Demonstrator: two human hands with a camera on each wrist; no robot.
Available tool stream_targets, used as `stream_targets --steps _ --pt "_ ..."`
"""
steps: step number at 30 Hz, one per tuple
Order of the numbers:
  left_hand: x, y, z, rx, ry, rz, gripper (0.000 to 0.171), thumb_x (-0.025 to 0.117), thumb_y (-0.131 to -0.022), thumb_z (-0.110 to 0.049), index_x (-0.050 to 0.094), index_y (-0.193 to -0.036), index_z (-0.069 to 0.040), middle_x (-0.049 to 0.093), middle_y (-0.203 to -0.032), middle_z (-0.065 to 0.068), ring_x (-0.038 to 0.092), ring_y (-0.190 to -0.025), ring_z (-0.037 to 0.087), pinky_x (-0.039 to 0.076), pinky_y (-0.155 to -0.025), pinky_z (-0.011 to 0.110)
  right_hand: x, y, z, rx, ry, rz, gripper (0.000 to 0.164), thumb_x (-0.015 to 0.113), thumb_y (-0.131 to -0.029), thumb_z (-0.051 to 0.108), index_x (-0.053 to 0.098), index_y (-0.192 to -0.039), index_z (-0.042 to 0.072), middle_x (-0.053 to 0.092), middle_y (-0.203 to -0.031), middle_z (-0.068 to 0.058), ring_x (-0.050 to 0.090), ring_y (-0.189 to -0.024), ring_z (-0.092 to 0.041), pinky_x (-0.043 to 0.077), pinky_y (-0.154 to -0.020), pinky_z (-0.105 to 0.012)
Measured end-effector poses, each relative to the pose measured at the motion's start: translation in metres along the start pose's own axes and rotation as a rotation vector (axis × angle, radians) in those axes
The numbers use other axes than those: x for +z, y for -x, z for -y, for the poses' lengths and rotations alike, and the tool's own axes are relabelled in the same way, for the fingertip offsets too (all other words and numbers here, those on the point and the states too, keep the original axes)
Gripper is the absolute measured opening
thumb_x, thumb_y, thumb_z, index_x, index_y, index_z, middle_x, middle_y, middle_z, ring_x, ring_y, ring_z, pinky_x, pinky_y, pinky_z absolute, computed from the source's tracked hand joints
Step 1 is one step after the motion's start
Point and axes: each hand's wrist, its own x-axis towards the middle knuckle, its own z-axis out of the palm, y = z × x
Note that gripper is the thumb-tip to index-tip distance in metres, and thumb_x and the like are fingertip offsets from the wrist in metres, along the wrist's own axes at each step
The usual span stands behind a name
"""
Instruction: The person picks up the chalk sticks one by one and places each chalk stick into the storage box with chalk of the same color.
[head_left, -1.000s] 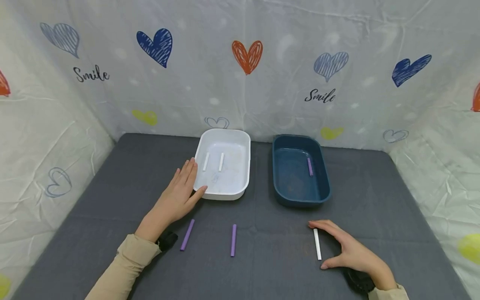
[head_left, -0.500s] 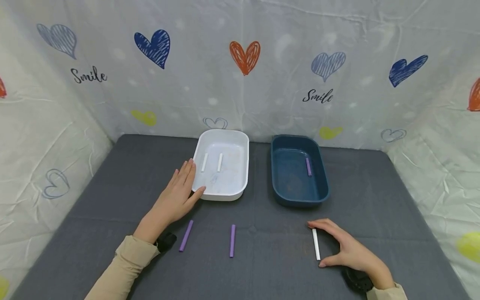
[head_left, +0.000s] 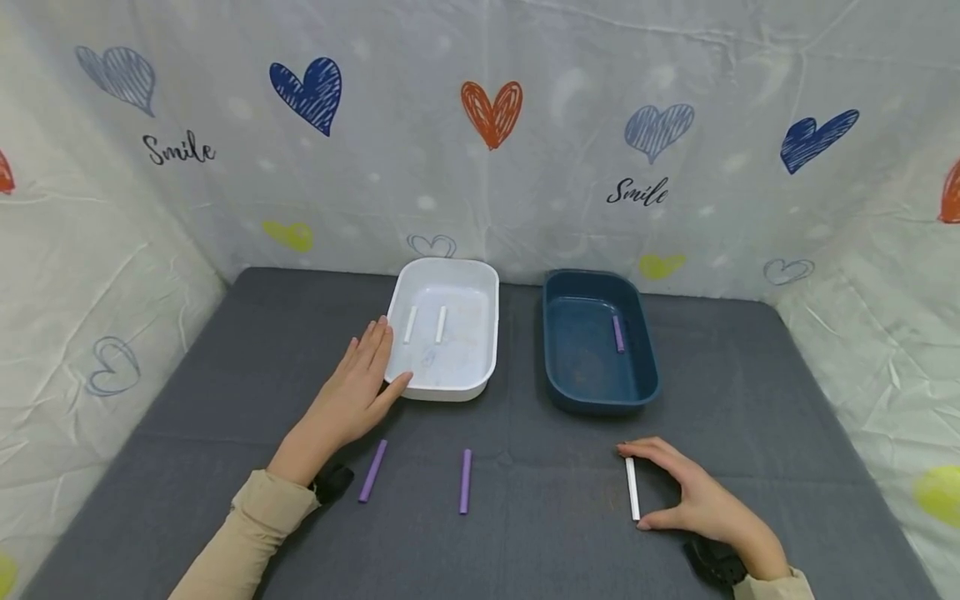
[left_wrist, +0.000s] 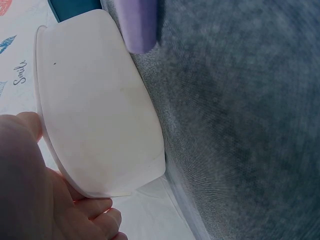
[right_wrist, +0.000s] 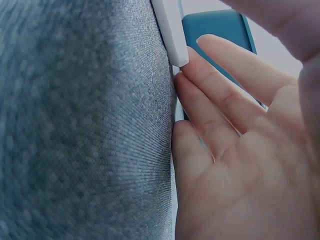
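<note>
In the head view my left hand rests against the left side of a white tray, its fingers straight along the rim and its thumb at the near corner. The left wrist view shows that thumb at the rim. My right hand spans a white chalk stick lengthwise, pinching it with fingertips at the far end and thumb at the near end. In the right wrist view the chalk's end meets the fingertips. Two purple chalk sticks lie between the hands.
Two white chalk sticks lie inside the white tray. A dark blue tray stands to its right, with one purple chalk stick in it. Behind both hangs a curtain printed with hearts, beyond the grey tablecloth.
My right thumb has moved in slightly to the near end of the white chalk stick. The left hand, the trays and the other chalk sticks stay in place.
</note>
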Motion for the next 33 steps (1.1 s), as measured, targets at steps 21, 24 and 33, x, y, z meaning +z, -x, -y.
stream_targets --steps 21,24,33 --pt "0.0 0.0 0.0 0.004 0.001 -0.005 0.079 0.041 -0.106 -0.046 0.009 -0.155 0.008 0.003 -0.164 0.022 0.001 -0.151 0.035 0.008 -0.12 0.054 -0.002 -0.005 0.004 0.053 0.027 0.016 0.074 0.083 -0.082 0.036 0.049 -0.147 0.024 0.049 -0.143 0.01 0.047 -0.13 -0.011 0.044 -0.101 -0.03" --pt "-0.002 0.0 -0.001 0.006 0.002 -0.005 0.079 0.041 -0.106 -0.045 0.009 -0.155 0.008 0.004 -0.164 0.022 0.002 -0.151 0.035 0.008 -0.12 0.054 -0.001 -0.006 0.005 0.053 0.027 0.025 0.073 0.082 -0.083 0.036 0.049 -0.147 0.024 0.049 -0.143 0.009 0.047 -0.13 -0.012 0.044 -0.101 -0.031" --pt "-0.002 0.0 -0.001 0.004 0.006 -0.003 0.079 0.041 -0.106 -0.045 0.01 -0.155 0.008 0.004 -0.164 0.022 0.002 -0.151 0.035 0.008 -0.12 0.054 0.001 -0.011 0.009 0.049 0.026 0.05 0.072 0.082 -0.083 0.035 0.049 -0.147 0.026 0.049 -0.144 0.012 0.046 -0.13 -0.011 0.042 -0.103 -0.031"
